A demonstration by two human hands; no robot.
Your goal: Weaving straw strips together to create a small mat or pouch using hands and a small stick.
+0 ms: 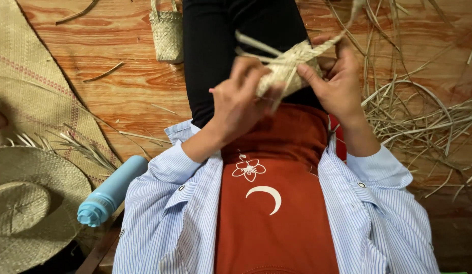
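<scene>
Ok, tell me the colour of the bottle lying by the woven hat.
Light blue, cap included. The bottle shows best in the head view, beside the woven hat.

both hands raised over the lap, left hand (238, 99) and right hand (337, 81) in pinching grip

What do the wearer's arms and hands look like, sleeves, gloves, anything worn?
Both hands, left hand and right hand, are bare: no gloves; no rings or watch visible. Both arms wear a blue-and-white pinstriped shirt, cuffs pushed back above the wrists, with small dark buttons.
</scene>
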